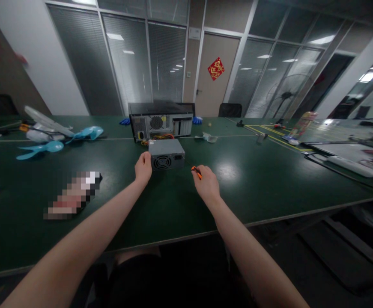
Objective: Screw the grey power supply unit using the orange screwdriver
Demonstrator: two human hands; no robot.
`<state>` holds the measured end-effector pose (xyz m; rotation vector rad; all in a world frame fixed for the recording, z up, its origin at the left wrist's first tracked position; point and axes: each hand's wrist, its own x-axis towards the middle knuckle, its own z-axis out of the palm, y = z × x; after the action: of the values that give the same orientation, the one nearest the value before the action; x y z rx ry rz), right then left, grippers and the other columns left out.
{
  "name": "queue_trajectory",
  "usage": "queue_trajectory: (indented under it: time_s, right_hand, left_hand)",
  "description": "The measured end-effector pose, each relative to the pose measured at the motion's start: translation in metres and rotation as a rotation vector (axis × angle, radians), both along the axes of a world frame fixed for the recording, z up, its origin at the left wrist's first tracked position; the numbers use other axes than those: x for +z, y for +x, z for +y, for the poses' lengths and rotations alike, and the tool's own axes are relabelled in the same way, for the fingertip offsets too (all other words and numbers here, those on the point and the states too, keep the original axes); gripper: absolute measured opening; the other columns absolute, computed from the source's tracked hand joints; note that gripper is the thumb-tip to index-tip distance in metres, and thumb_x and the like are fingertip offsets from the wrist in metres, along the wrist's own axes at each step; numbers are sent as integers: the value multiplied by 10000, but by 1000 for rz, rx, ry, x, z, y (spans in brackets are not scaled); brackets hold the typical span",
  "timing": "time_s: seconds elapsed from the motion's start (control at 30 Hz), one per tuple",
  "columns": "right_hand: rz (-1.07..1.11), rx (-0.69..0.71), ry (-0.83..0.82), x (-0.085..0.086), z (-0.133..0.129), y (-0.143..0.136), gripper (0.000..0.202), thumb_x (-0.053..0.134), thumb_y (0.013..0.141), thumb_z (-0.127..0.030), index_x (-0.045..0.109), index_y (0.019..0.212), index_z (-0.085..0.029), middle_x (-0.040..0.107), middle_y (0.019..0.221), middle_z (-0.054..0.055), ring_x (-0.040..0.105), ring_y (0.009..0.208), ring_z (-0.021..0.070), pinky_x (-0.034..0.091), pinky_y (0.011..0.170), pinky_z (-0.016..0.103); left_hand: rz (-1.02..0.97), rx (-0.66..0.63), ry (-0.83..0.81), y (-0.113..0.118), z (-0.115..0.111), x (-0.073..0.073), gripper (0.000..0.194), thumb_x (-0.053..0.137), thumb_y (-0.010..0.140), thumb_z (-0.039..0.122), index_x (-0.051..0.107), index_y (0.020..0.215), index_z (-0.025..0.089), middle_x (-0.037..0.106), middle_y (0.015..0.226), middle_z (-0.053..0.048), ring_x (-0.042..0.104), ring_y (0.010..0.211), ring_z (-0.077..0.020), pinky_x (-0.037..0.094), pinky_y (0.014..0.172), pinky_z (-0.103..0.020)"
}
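- The grey power supply unit [167, 148] is set on the dark green table [170, 205], in front of the computer case [150, 125]; its round fan grille and its socket are turned toward the person.
- The left edge of the unit is grasped by the left hand [143, 168], with the fingers bent against its side.
- An orange-and-black handled tool [196, 172] is clasped in the grip of the right hand [207, 183], to the right of the unit and apart from it; whether the tool's tip is touching the unit cannot be told.
- Red and yellow cables [163, 137] are seen between the unit and the case, partly hidden by the unit.
- The case is placed with its slotted, vented panel facing the person, and it is flanked by blue bundles, one at the left [125, 122] and one at the right [198, 121].
- A small pale object [208, 137] is laid to the right of the case, well beyond the right hand.
- To the left, an elongated object [73, 195] is masked by pixel blocks; beyond it, two light-blue items are seen, one nearer [43, 149] and one farther [91, 132].
- At the far right, a white strip [353, 166] is laid on the table beside a dark cable.
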<state>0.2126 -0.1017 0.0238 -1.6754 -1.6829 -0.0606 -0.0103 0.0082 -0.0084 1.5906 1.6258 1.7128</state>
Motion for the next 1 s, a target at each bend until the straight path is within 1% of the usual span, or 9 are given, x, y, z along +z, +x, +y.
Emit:
queue_trajectory:
  time_s: [0.17, 0.4, 0.47, 0.57, 0.63, 0.77, 0.83, 0.9, 1.0]
  right_hand:
    - [11, -19, -6, -2, -1, -4, 161, 404, 842, -307, 518, 855, -193, 544, 855, 53, 536, 726, 156, 376, 605, 257]
    - [93, -60, 30, -4, 2, -10, 141, 468, 790, -255, 483, 894, -161, 550, 900, 89, 550, 755, 172, 402, 628, 266]
    - [63, -95, -11, -3, 1, -10, 150, 422, 828, -297, 496, 841, -167, 569, 820, 82, 558, 729, 181, 396, 626, 276]
    - [15, -137, -128, -2, 0, -10, 286, 320, 878, -365, 508, 772, -179, 574, 695, 71, 561, 638, 184, 375, 579, 282]
    - [19, -125, -173, -2, -1, -10, 324, 290, 887, -387, 515, 776, -182, 578, 675, 71, 561, 609, 179, 367, 559, 277]
    - [98, -59, -73, -5, 1, -10, 235, 457, 817, -372, 489, 943, -176, 600, 828, 81, 581, 714, 180, 389, 590, 261]
    - [123, -60, -18, -6, 2, -9, 240, 501, 786, -344, 475, 950, -171, 596, 864, 80, 581, 737, 177, 394, 603, 257]
    - [124, -79, -14, -7, 3, -8, 193, 462, 808, -345, 486, 890, -172, 598, 801, 69, 577, 697, 174, 389, 596, 261]
    - [98, -114, -44, -6, 3, -7, 250, 367, 855, -384, 505, 811, -180, 586, 676, 55, 563, 621, 179, 374, 574, 275]
  left_hand:
    - [-24, -29, -20, -1, 5, -3, 434, 318, 842, 512, 570, 1057, 231, 612, 1028, -48, 538, 979, -199, 393, 864, -325]
    - [-55, -48, 7, 1, 8, -4, 446, 316, 836, 528, 572, 1031, 219, 607, 1025, -52, 539, 970, -195, 399, 865, -319]
    - [-61, -47, 8, 1, 8, -4, 452, 316, 834, 533, 577, 1021, 215, 607, 1020, -51, 541, 963, -192, 403, 860, -314]
    - [-60, -49, 0, 0, 7, -5, 466, 310, 831, 541, 580, 1020, 211, 609, 1006, -50, 545, 944, -191, 410, 843, -312]
    - [-64, -50, 4, 0, 7, -5, 470, 309, 831, 542, 581, 1021, 210, 610, 999, -49, 544, 941, -189, 409, 842, -310]
    - [-69, -53, 16, -1, 9, -7, 467, 316, 830, 543, 584, 1018, 211, 609, 1007, -41, 536, 957, -190, 395, 866, -315]
    - [-70, -65, 22, -1, 11, -8, 469, 320, 829, 543, 587, 1012, 205, 608, 1015, -41, 531, 971, -192, 387, 881, -319]
    - [-77, -73, 26, -2, 12, -9, 475, 322, 828, 544, 590, 1008, 196, 607, 1017, -45, 527, 979, -194, 382, 890, -320]
    - [-86, -72, 27, -2, 12, -10, 476, 329, 826, 542, 590, 1015, 192, 606, 1020, -51, 528, 977, -197, 385, 889, -321]
